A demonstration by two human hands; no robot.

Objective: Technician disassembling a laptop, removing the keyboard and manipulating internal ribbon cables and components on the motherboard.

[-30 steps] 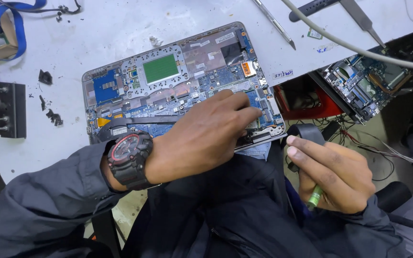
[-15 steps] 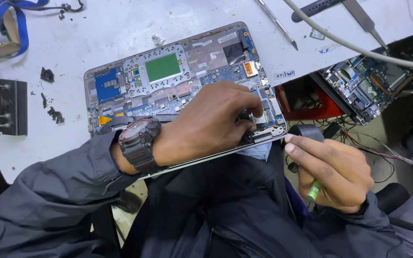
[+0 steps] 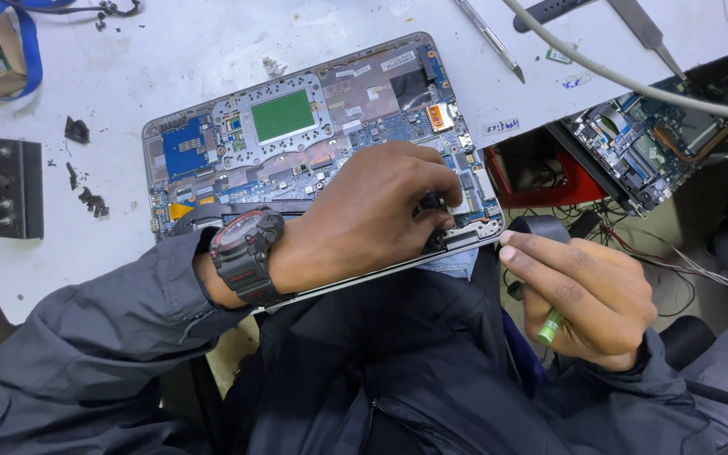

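From the head view, an opened laptop (image 3: 313,135) lay bottom-up on the white table (image 3: 170,50), its near edge overhanging the person's lap. The left hand (image 3: 372,211) rested on its lower right corner, fingers curled down, perhaps pinching a small dark part there. The right hand (image 3: 587,291) was closed around a green-tipped tool (image 3: 549,327), just beside the laptop's corner.

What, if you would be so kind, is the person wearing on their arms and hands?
Both arms are in long dark grey jacket sleeves of smooth, slightly crinkled fabric, reaching the wrists. The left wrist carries a chunky black digital wristwatch with red trim on a ribbed black strap. The left hand and right hand are bare: no gloves, no rings visible.
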